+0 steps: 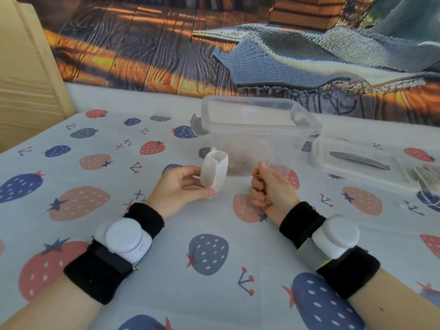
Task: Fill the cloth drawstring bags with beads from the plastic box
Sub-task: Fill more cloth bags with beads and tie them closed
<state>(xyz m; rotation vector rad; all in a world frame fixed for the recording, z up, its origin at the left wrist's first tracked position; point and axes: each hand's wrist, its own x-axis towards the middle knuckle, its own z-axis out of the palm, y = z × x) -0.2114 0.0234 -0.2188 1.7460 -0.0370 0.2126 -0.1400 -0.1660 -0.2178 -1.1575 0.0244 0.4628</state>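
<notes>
Head view, one cloth bag [215, 169] in left hand [181, 186], one plastic box [257, 129]

Drawstring bag [214, 169]: white matt cloth, fine weave. Box [258, 132] at 12 o'clock: clear glossy plastic, smooth. Lid [357, 160] at 2 o'clock: clear plastic. Tablecloth [166, 246]: matt printed cloth. Wristbands [145, 217]: black terry cloth.

strawberry-print tablecloth [147, 234]; printed backdrop [166, 44] behind; wooden panel [23, 67] far left.
</notes>
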